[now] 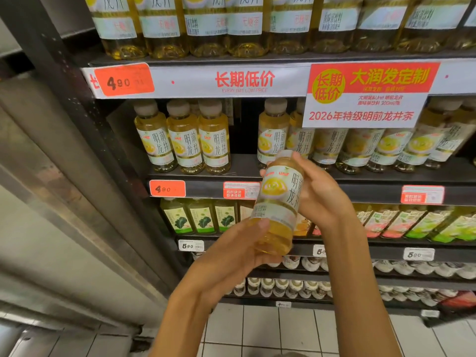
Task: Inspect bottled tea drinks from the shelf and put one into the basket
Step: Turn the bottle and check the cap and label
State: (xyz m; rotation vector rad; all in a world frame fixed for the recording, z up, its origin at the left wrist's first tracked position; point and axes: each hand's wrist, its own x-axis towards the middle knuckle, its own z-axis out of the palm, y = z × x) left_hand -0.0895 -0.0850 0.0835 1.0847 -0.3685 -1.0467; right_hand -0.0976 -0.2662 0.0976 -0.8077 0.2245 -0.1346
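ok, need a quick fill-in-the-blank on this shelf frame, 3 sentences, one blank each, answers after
1. The tea bottle is held by ____ hands, the left hand at its base and the right hand by its cap end.
2. The orange price tag on the shelf edge reads ____.
3. The gap in the row has ____ bottles standing to its left.

Missing words: two; 4.90; three

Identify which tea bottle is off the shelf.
The tea bottle gripped by the left hand and right hand; the others stand on shelves.
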